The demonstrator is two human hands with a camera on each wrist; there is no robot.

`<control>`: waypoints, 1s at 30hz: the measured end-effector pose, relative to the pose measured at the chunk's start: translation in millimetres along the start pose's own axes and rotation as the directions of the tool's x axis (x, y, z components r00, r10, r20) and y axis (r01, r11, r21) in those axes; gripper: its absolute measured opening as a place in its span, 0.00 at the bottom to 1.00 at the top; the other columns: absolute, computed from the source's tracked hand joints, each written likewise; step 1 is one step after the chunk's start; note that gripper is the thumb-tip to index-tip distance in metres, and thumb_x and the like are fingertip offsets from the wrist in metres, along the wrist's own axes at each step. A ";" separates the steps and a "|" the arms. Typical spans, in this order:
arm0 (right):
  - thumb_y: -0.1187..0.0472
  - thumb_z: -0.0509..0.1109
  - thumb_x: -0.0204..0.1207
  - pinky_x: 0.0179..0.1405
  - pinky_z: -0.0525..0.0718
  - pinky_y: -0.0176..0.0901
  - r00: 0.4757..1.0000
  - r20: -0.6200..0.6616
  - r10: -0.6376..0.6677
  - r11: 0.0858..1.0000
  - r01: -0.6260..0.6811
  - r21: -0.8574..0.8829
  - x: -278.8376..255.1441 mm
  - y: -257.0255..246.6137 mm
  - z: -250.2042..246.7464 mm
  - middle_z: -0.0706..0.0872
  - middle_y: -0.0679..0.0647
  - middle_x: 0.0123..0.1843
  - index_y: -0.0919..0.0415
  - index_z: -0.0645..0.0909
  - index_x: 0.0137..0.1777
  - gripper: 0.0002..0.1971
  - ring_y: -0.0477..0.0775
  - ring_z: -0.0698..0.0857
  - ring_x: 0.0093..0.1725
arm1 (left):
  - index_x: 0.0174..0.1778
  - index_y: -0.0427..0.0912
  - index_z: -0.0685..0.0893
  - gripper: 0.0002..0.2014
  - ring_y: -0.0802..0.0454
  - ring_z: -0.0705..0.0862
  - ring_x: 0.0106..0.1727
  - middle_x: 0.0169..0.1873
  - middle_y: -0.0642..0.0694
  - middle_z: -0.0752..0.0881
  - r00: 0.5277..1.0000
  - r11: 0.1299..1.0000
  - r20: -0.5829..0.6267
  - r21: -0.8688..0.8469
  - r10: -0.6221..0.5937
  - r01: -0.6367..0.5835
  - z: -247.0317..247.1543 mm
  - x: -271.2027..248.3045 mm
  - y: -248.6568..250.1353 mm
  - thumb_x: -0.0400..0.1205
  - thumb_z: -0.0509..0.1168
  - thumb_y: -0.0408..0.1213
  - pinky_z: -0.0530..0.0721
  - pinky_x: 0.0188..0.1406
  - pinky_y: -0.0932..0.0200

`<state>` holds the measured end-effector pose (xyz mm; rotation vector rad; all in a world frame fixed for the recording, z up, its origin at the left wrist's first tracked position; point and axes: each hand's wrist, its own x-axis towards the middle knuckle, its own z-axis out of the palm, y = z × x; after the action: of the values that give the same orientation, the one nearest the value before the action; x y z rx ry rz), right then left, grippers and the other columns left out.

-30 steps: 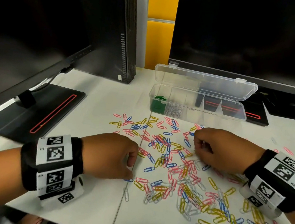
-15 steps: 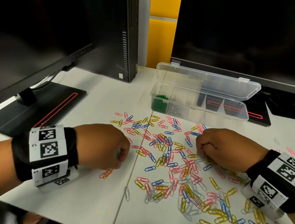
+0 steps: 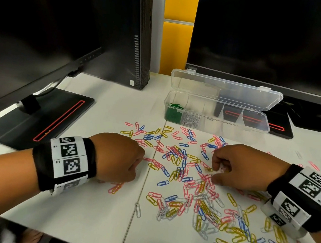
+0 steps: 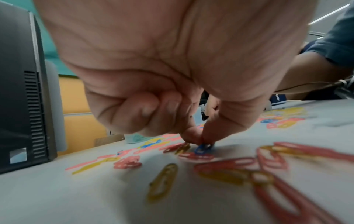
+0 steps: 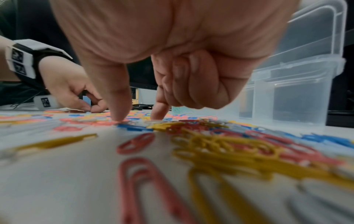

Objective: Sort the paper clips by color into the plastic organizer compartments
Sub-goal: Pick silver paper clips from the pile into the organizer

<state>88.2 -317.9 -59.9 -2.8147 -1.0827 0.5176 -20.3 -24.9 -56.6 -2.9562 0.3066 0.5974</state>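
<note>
Many pink, yellow, blue and white paper clips (image 3: 186, 178) lie scattered on the white desk. My left hand (image 3: 137, 166) is at the pile's left edge; the left wrist view shows my left hand (image 4: 201, 141) pinching a blue clip (image 4: 203, 148) against the desk between thumb and forefinger. My right hand (image 3: 217, 173) is over the pile's middle. In the right wrist view my right hand (image 5: 138, 116) has thumb and forefinger tips down on the clips, a pale clip (image 3: 220, 169) between them, other fingers curled. The clear organizer (image 3: 237, 124) stands open behind, holding green clips (image 3: 174, 114) and silver clips (image 3: 191, 119).
A small bunch of pink clips (image 3: 115, 188) lies apart under my left wrist. Two dark monitors and their stands (image 3: 38, 116) flank the desk, with a black computer tower (image 3: 140, 36) behind. The organizer (image 5: 287, 98) is just beyond my right hand. The desk edge runs close to me.
My left hand drew a bunch of pink clips aside, left it on the desk and moved back to the pile. My right hand stayed put and lowered its fingertips onto the clips.
</note>
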 end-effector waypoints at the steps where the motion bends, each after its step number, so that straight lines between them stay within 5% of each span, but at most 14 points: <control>1: 0.37 0.75 0.72 0.36 0.72 0.33 1.000 -0.001 -0.005 1.000 0.005 -0.012 0.5 -0.4 0.1 0.81 0.40 0.42 0.41 0.80 0.46 0.12 0.42 0.79 0.39 | 0.38 0.52 0.76 0.06 0.56 0.77 0.35 0.34 0.53 0.80 1.000 1.000 -0.003 -0.013 -0.007 0.007 -1.1 0.9 -1.0 0.80 0.60 0.47 0.80 0.37 0.59; 7: 0.46 0.75 0.77 0.36 0.71 0.32 1.000 0.016 -0.010 1.000 0.009 0.005 2.4 -1.8 0.4 0.81 0.40 0.40 0.42 0.82 0.43 0.05 0.41 0.79 0.38 | 0.45 0.56 0.82 0.04 0.56 0.82 0.46 0.43 0.57 0.85 1.000 0.994 -0.026 -0.105 -0.007 0.004 -6.3 0.3 -12.6 0.77 0.63 0.44 0.86 0.52 0.53; 11: 0.50 0.72 0.77 0.37 0.72 0.31 0.997 0.072 -0.030 0.999 0.030 -0.011 2.7 -2.3 1.4 0.81 0.40 0.40 0.42 0.80 0.42 0.04 0.41 0.78 0.39 | 0.48 0.59 0.84 0.06 0.59 0.81 0.51 0.48 0.60 0.85 0.999 0.996 -0.047 -0.090 0.000 -0.004 -7.5 0.0 -14.5 0.80 0.66 0.53 0.84 0.56 0.55; 18: 0.51 0.67 0.74 0.37 0.80 0.42 0.996 0.083 -0.017 0.996 0.024 -0.085 -1.5 -8.8 6.1 0.82 0.45 0.39 0.49 0.77 0.40 0.05 0.46 0.77 0.37 | 0.52 0.53 0.84 0.10 0.55 0.81 0.45 0.45 0.55 0.84 0.996 0.997 -0.075 0.062 0.049 -0.044 -1.8 1.9 -0.3 0.85 0.57 0.46 0.83 0.52 0.57; 23: 0.50 0.61 0.78 0.38 0.77 0.53 1.000 0.006 0.023 1.000 -0.023 -0.007 -0.2 -7.0 3.6 0.80 0.51 0.38 0.50 0.68 0.37 0.10 0.51 0.74 0.36 | 0.47 0.56 0.84 0.07 0.57 0.83 0.47 0.44 0.58 0.86 0.993 0.997 -0.108 -0.059 -0.047 0.041 -24.3 0.2 -20.9 0.79 0.62 0.45 0.86 0.52 0.55; 27: 0.54 0.58 0.85 0.40 0.77 0.53 0.998 -0.050 0.048 0.994 -0.043 0.102 3.4 -2.5 3.0 0.81 0.51 0.39 0.46 0.68 0.44 0.07 0.52 0.75 0.36 | 0.62 0.63 0.81 0.13 0.55 0.82 0.60 0.60 0.60 0.84 0.995 0.999 -0.098 -0.048 -0.030 0.025 -16.3 -0.2 -22.2 0.82 0.63 0.50 0.83 0.62 0.52; 30: 0.58 0.57 0.86 0.43 0.81 0.52 0.995 -0.084 0.047 0.991 -0.036 0.129 2.5 -1.4 2.5 0.83 0.47 0.39 0.45 0.71 0.51 0.05 0.52 0.81 0.38 | 0.61 0.62 0.83 0.13 0.56 0.81 0.59 0.59 0.60 0.84 0.995 0.997 -0.068 -0.011 0.073 -0.074 -7.6 -0.7 -13.8 0.83 0.64 0.55 0.82 0.63 0.52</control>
<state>88.1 -315.4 -62.7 -2.7267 -0.9422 0.4459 -15.1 -12.5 -48.5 -2.9942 0.4214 0.5103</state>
